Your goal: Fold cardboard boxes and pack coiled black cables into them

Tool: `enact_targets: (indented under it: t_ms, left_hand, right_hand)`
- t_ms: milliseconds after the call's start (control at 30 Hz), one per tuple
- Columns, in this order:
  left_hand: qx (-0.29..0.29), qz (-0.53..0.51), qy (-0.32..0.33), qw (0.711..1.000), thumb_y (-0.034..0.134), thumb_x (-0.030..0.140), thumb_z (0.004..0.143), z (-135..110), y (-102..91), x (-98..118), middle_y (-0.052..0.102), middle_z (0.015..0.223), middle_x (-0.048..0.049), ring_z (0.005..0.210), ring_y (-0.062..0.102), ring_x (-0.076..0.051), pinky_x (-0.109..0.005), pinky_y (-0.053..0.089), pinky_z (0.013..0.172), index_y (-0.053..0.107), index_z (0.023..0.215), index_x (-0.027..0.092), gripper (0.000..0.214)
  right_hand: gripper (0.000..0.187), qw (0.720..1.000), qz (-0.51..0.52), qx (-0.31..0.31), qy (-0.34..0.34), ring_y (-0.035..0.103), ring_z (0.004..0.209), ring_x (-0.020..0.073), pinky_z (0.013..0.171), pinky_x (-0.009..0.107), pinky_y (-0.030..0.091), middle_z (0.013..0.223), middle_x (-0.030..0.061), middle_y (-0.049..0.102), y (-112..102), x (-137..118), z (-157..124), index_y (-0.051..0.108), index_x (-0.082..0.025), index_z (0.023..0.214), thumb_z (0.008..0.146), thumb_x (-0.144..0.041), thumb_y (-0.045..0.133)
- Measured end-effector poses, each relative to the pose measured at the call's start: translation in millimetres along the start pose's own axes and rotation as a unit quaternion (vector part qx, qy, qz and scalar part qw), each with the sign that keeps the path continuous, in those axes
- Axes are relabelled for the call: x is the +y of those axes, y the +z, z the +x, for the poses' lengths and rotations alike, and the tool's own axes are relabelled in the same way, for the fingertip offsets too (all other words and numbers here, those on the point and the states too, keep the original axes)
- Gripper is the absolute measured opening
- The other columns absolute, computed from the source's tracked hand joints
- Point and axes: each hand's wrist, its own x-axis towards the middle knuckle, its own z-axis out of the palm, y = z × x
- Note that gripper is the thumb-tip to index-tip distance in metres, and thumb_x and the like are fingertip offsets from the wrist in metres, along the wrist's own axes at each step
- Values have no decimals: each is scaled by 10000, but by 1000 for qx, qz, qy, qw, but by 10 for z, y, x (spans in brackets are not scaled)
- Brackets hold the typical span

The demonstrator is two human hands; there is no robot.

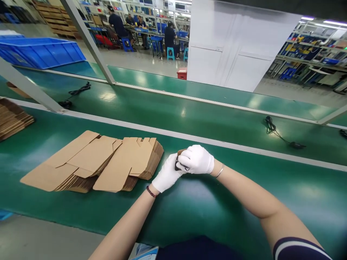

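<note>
In white gloves, both my hands meet over the green work surface, to the right of the cardboard. My left hand (168, 174) is closed round a small black object (177, 165) with a light marking; most of it is hidden by the fingers. My right hand (197, 160) closes over the same object from the right, fingers bent. A brown edge (180, 151), perhaps cardboard, shows just behind the fingers. Left of my hands lie two stacks of flat, die-cut cardboard boxes, the nearer stack (126, 159) close to my left wrist and the other stack (89, 155) beyond it.
A pale rail (162, 130) separates my surface from a green belt (162, 106). Black corded adapters (296, 145) and a black cable (80, 89) lie there. More folded cardboard (13, 119) sits far left. Blue bins (43, 52) stand behind metal posts (89, 39). People sit at distant benches.
</note>
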Motion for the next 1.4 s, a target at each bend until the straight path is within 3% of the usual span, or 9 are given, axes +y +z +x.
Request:
enact_targets:
  t_ms: [100,300,467,600,700,900,1067,1200,1400]
  left_hand:
    - [-9,137,56,989,764,249,636,-23,-1,34,614,1011,-55,981,576,-279,-414,444,911,618,990,218,385]
    - [-18,163,76,984,757,329,680,-13,7,4,607,1068,-67,1056,555,-295,-428,420,964,593,1086,225,450]
    - [-28,198,84,976,715,309,721,14,-9,-40,606,1067,-63,1032,566,-278,-443,460,937,576,1053,208,374]
    - [-51,228,104,967,706,338,745,29,-18,-26,610,1103,-61,1020,586,-259,-441,499,903,528,1131,207,445]
    - [-62,228,120,964,698,362,769,38,-25,-14,605,1167,-61,1071,579,-249,-432,489,940,504,1192,222,486]
    - [-62,273,136,950,698,384,767,75,-54,-75,588,1216,-87,1112,569,-274,-467,486,951,478,1224,216,534]
    - [-59,273,124,952,690,308,765,107,-67,-101,600,1212,-89,1142,571,-290,-481,482,969,487,1227,219,513]
    - [-62,249,108,960,689,290,750,97,-78,-88,566,1278,-92,1209,528,-303,-505,439,1022,475,1270,228,566]
    - [-24,53,83,995,551,318,811,82,129,-230,468,1395,-133,1305,437,-289,-494,341,1109,366,1355,174,593]
  right_hand:
    - [383,999,-37,-14,23,503,597,161,553,295,282,660,53,610,53,11,-57,609,-179,743,966,-382,372]
    - [541,990,-21,-123,60,569,632,196,536,289,295,722,105,640,92,-50,-47,627,-134,868,909,-624,402]
    - [725,985,4,-153,84,550,628,195,544,299,317,727,92,614,119,-54,-39,622,-124,851,780,-799,367]
    - [702,990,-59,-122,41,527,732,218,580,326,308,866,132,597,173,-74,-65,628,-120,915,874,-727,277]
    - [645,988,-99,-102,59,511,772,241,598,345,297,871,133,582,229,-101,-61,618,-131,974,929,-649,236]
    - [654,982,-41,-176,56,518,724,214,590,336,309,871,120,582,111,-80,-25,597,-110,947,940,-634,205]
    - [294,974,-16,-220,41,532,831,210,685,338,365,954,115,609,-270,-34,-86,593,-135,1013,990,-258,327]
    - [270,945,-63,-306,100,577,836,244,622,321,398,997,139,621,-325,-105,-20,612,-123,1087,920,-133,399]
    - [279,927,-53,-353,111,640,781,258,586,311,429,899,160,663,-308,-64,140,677,-89,938,924,-170,411]
